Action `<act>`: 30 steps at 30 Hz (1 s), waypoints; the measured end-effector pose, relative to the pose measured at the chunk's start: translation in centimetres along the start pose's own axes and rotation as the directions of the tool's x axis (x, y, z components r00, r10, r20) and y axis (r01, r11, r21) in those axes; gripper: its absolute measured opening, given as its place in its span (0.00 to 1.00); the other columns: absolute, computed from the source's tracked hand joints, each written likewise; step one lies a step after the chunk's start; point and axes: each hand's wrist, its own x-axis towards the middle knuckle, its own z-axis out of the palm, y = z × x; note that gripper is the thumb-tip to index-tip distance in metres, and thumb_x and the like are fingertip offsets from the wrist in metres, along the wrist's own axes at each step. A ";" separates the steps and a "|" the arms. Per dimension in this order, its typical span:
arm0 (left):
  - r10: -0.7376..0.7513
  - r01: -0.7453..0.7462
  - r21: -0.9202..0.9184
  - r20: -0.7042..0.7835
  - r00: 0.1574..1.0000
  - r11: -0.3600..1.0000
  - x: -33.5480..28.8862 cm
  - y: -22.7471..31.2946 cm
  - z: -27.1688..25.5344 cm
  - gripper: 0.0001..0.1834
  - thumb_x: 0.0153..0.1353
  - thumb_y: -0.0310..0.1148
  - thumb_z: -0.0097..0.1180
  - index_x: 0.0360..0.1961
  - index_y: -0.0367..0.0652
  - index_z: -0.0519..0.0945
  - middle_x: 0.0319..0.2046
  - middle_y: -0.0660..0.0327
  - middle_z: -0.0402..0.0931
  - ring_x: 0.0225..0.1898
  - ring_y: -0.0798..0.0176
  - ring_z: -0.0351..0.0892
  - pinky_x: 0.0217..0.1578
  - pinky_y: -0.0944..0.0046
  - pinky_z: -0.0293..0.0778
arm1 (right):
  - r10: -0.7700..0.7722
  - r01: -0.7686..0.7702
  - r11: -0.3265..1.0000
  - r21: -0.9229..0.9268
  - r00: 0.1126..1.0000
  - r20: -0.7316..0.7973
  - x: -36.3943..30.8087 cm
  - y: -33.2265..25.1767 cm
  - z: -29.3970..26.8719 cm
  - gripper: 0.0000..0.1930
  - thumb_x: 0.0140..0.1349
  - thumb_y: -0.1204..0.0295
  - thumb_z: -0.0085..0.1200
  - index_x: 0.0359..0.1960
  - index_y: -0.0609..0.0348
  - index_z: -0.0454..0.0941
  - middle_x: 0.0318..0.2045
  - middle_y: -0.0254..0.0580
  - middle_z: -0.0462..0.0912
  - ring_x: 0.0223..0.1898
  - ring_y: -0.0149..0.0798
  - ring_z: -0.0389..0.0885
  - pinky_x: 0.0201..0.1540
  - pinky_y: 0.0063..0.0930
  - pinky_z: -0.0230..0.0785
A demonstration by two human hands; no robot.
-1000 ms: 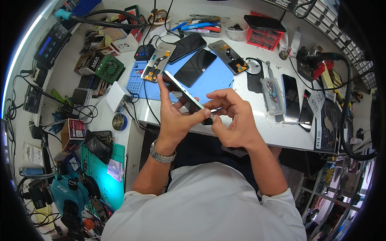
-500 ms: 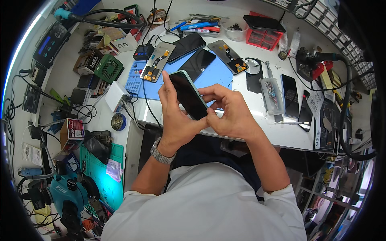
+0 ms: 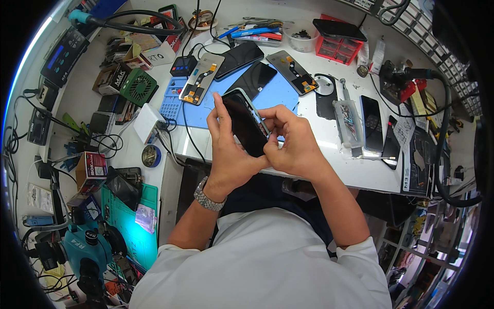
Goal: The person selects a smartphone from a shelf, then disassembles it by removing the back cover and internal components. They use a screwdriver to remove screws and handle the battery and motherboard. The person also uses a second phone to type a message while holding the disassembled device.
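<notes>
A smartphone (image 3: 244, 126) with a dark screen and a pale green frame is held between my hands above the near edge of the workbench. Along its right side the screen stands apart from the frame, and a strip of the inside shows. My left hand (image 3: 229, 159) grips the phone from the left and below, fingers along its left edge. At the lower right edge, my right hand (image 3: 294, 149) is closed on the phone, thumb at the lower corner and fingers curled behind. Whether a small tool sits in those fingers is hidden.
Behind the phone, a blue mat (image 3: 283, 98) bears a black phone (image 3: 256, 82) and loose display panels (image 3: 202, 77) with ribbon cables. A tray of small tools (image 3: 348, 123) and a phone (image 3: 372, 122) lie right. A microscope (image 3: 88, 247) stands at lower left.
The screen has come away from the frame along the right side, opening a gap that shows the inside. The phone has tilted slightly; both hands keep nearly the same place.
</notes>
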 end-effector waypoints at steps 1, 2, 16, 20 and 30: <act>0.004 -0.004 -0.002 0.000 1.000 1.000 -0.1 0.1 0.1 0.86 0.46 0.33 0.89 0.87 0.39 0.27 0.69 0.46 0.55 0.67 0.51 0.75 0.61 0.56 0.89 | -0.006 0.006 1.000 -0.019 1.000 0.001 0.1 0.1 0.0 0.29 0.57 0.86 0.54 0.65 0.69 0.77 0.37 0.51 0.88 0.31 0.37 0.87 0.40 0.30 0.81; -0.031 0.032 -0.076 0.015 0.999 0.997 0.0 0.4 0.1 0.85 0.46 0.32 0.89 0.87 0.39 0.27 0.69 0.47 0.55 0.67 0.51 0.75 0.61 0.56 0.88 | 0.003 -0.003 1.000 -0.004 1.000 0.007 0.1 -0.1 -0.1 0.30 0.57 0.86 0.54 0.66 0.69 0.76 0.37 0.52 0.88 0.31 0.37 0.87 0.40 0.30 0.81; -0.297 0.339 -0.781 0.205 0.933 0.525 0.1 -0.5 -1.4 0.66 0.48 0.16 0.67 0.88 0.43 0.46 0.78 0.43 0.60 0.74 0.43 0.73 0.70 0.43 0.81 | 0.243 -0.237 0.933 0.271 0.970 0.015 1.9 -1.1 -0.2 0.27 0.64 0.77 0.59 0.65 0.71 0.77 0.42 0.50 0.90 0.36 0.33 0.89 0.40 0.27 0.83; -0.233 0.354 -0.918 0.310 0.922 0.177 0.1 -0.5 -2.3 0.47 0.58 0.23 0.57 0.81 0.39 0.60 0.75 0.40 0.68 0.78 0.34 0.68 0.75 0.34 0.72 | 0.185 -0.178 0.979 0.097 0.981 -0.065 1.5 -0.6 0.2 0.21 0.67 0.76 0.61 0.61 0.72 0.81 0.42 0.48 0.90 0.36 0.32 0.88 0.41 0.28 0.83; -0.396 0.368 -0.874 0.229 0.889 0.319 0.2 -1.2 -1.1 0.24 0.74 0.23 0.58 0.70 0.36 0.74 0.64 0.46 0.83 0.60 0.52 0.88 0.60 0.50 0.88 | 0.294 -0.288 0.955 0.066 0.951 -0.095 0.6 -0.7 2.0 0.16 0.67 0.77 0.69 0.55 0.68 0.86 0.40 0.41 0.90 0.40 0.28 0.87 0.41 0.22 0.81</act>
